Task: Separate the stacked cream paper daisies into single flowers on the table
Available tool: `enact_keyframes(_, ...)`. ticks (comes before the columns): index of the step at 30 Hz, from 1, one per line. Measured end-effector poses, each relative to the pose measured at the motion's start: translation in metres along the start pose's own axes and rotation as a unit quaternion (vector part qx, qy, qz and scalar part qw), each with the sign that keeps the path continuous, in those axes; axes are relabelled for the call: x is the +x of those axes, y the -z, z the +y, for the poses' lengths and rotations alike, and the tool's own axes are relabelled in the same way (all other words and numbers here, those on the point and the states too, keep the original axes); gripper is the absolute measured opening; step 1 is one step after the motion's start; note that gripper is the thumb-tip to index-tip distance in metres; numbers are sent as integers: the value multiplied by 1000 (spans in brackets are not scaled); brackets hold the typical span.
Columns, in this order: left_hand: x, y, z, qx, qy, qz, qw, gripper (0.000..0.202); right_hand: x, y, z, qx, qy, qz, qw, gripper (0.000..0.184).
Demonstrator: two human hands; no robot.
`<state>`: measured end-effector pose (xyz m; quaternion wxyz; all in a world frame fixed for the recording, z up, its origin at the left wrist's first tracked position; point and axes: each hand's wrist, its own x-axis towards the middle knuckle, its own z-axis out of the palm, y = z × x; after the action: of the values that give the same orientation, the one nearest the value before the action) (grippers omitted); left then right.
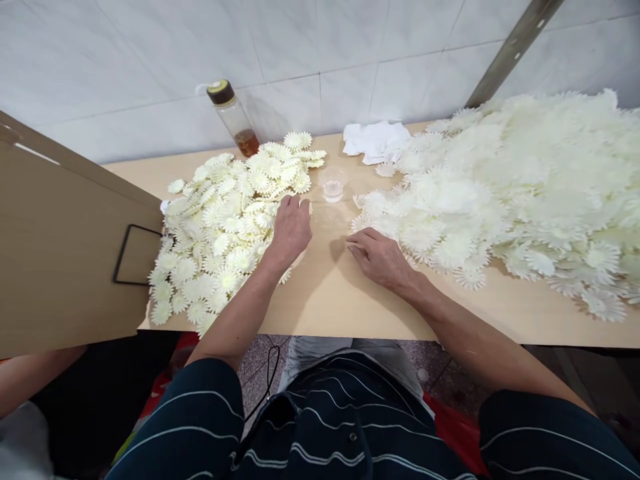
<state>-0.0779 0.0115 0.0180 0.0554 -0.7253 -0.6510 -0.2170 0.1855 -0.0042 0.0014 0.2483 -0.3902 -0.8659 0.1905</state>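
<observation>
Brown panel: it stands [70, 240] at our far left, beside the flowers.
Left flowers: cream, thickly heaped [215, 247] on the table [330, 303]; we would lift singly here, since the petals look likely to catch.
Bottle: upright against the wall [235, 123], just behind that heap, so we should mind our knuckles.
Left hand: fingers curled downward [293, 230] at the heap's right edge; the tips are hidden, so we cannot tell whether they pinch a flower.
Clear dish: on the table [333, 187], beyond and between our hands; we do well to keep sleeves and wrists off it.
Right hand: thumb and forefinger drawn close together [380, 259], near the right flowers [500, 187]; we cannot tell what, if anything, lies between them. A light fingertip grip would suit such thin petals.
White paper: crumpled [373, 141], beside the right heap.
</observation>
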Motion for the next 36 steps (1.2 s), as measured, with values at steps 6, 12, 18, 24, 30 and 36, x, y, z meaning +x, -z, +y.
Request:
enact_keyframes(6, -62, 8, 23, -92, -64, -11, 994, 29, 2, -3, 3, 42, 43, -4, 998, 30)
enact_keyframes(12, -102, -6, 33, -195, -99, -28, 975, 32, 16, -7, -4, 18, 50, -99, 994, 31)
enact_keyframes(18, -104, 9, 32, -213, -100, 54, 970, 27, 64, -18, -33, -13, 26, -113, 993, 34)
enact_keyframes(24, -116, 14, 36, -196, -118, 19, 973, 31, 95, -47, -53, -56, 48, -123, 990, 36)
enact_keyframes(30, -115, 9, 36, -207, -150, 35, 966, 30, 92, -74, -38, -4, 68, -78, 995, 32)
enact_keyframes(36, -113, 11, 36, -195, -184, 131, 954, 23, 92, -86, -30, 168, 76, 83, 979, 31)
